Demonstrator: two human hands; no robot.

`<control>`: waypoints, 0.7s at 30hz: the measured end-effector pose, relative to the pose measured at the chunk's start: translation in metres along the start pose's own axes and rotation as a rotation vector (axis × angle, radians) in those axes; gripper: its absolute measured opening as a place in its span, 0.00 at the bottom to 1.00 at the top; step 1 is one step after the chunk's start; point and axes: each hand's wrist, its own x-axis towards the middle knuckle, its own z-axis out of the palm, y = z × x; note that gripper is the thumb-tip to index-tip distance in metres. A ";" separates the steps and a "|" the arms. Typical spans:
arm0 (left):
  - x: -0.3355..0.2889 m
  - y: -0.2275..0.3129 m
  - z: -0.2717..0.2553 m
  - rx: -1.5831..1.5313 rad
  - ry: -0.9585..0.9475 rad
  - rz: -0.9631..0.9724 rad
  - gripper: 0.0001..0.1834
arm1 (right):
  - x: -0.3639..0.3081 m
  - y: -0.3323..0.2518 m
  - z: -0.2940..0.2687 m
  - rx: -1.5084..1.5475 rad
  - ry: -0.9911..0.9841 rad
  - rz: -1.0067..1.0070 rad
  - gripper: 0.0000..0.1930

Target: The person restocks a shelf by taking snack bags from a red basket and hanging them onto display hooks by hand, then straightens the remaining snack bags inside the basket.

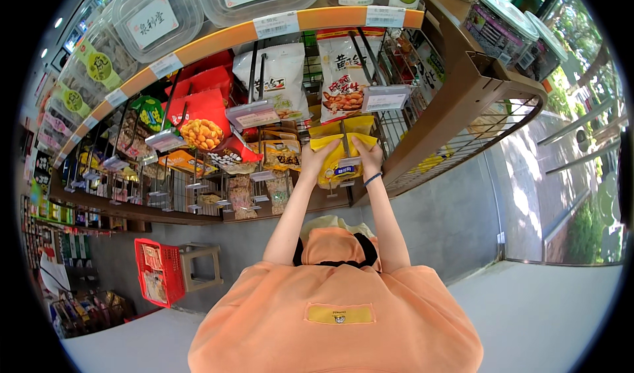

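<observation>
The brown rack point(495, 86) is widest, its side post point(432, 135) close to the right hand on the outer side. Grey floor point(436, 204) stretches below its lower edge — open room toward the body. A white snack bag point(335, 66) hangs just above the hands. Near the rack's lower right corner, the yellow packet point(338, 167) sits between both hands — left hand point(316, 160) pinching its upper left, right hand point(370, 158) its upper right.
</observation>
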 end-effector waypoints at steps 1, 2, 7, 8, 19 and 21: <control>-0.001 -0.005 -0.002 -0.001 0.015 0.000 0.14 | -0.001 0.002 0.000 -0.037 0.046 -0.014 0.15; -0.002 -0.010 -0.005 -0.002 0.036 -0.034 0.14 | -0.003 0.004 0.000 -0.010 0.034 -0.052 0.16; -0.020 -0.032 -0.010 0.066 0.096 -0.010 0.17 | -0.015 0.021 -0.008 -0.092 0.045 -0.078 0.16; -0.024 -0.035 -0.010 0.007 0.056 0.014 0.19 | -0.017 0.026 -0.009 -0.093 0.054 -0.130 0.16; -0.069 -0.112 -0.033 0.201 0.192 -0.105 0.30 | -0.063 0.077 -0.029 -0.593 0.175 -0.263 0.30; -0.079 -0.130 -0.038 0.204 0.143 -0.144 0.29 | -0.076 0.098 -0.040 -0.658 0.241 -0.221 0.30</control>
